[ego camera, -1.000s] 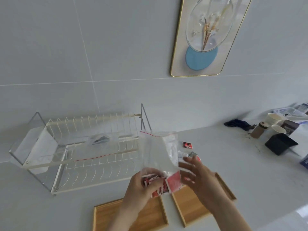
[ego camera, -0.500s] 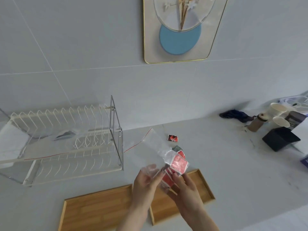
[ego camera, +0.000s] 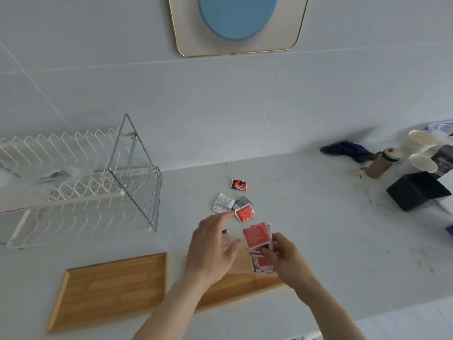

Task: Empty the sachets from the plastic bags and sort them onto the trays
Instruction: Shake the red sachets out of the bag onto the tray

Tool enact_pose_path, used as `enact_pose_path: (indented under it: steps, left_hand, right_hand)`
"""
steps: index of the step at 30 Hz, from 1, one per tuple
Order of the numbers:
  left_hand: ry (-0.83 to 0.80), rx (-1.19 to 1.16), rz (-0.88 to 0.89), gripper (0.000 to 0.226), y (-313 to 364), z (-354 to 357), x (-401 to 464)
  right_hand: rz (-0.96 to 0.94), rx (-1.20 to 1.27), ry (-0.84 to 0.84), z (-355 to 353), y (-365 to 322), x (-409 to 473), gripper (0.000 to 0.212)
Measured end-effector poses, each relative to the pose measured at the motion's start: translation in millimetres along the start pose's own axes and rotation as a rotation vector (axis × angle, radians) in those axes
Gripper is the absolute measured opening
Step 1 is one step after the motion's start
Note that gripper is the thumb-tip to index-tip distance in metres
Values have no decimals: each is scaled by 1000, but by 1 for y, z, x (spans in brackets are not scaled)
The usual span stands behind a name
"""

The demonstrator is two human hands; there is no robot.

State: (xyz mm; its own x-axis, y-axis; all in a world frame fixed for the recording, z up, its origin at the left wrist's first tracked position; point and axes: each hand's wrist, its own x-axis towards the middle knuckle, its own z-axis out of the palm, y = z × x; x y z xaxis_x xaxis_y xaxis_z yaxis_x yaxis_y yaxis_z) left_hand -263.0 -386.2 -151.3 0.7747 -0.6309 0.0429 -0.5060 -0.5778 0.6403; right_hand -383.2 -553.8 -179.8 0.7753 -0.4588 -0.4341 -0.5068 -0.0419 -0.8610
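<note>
My right hand point(ego camera: 288, 260) is shut on a bundle of red sachets point(ego camera: 257, 238), held just above the right wooden tray point(ego camera: 241, 289). My left hand point(ego camera: 212, 246) hovers palm down beside it with fingers spread. A blurred clear plastic bag point(ego camera: 228, 240) shows faintly under that hand's thumb. On the counter beyond lie loose sachets: a red one point(ego camera: 244, 213), a grey-green one point(ego camera: 242, 201), a white one point(ego camera: 223, 203) and a red-and-black one point(ego camera: 238, 184). The left wooden tray point(ego camera: 110, 290) holds nothing.
A white wire dish rack point(ego camera: 85, 182) stands at the left with a clear bag point(ego camera: 57, 173) inside. At the far right are paper cups point(ego camera: 422, 139), a brown bottle point(ego camera: 378, 165), a dark cloth point(ego camera: 348, 148) and a black box point(ego camera: 416, 191).
The view tilted down toward the counter. The bag that both hands held up is lowered; my left hand has opened, and my right hand now grips the red sachets outside the bag.
</note>
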Motion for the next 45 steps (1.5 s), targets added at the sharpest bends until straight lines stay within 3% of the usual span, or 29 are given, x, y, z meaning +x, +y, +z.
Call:
enact_pose_path:
  steps: [4,10,19,23,27,31,35,38,45]
  left_hand:
    - [-251,-119,-104,58,4,32,12]
    - [-191,-238,-245,27,0,51,10]
    - [-183,-389,-313,12,0,50,19]
    - [-270,-295,-287,29,-4,48,18]
    - [-363,-160,-320,37,-12,56,14]
    - [-292,-99,-347,32,-20,65,7]
    - [-283,-114,-374,30,-26,68,1]
    - [-260,-148,-395,22,-33,67,-1]
    - [-212,-102,-353,18,-35,62,1]
  right_hand:
    - [-105,-328,-12,-9,-2,11,11]
    - [-252,-546,17,-12,0,23,9]
    - [-321,-565,39,-24,-2,30,12]
    - [-344,-542,8,-33,-8,31,13]
    - [-215,-265,-29,-38,-1,39,11]
    - [-30,-14,-111,-36,24,37,35]
    - [-55,-226,-48,-27,40,34,33]
    - [-229,-404,6,-18,32,35,26]
    - [-403,-507,106,-25,-8,30,12]
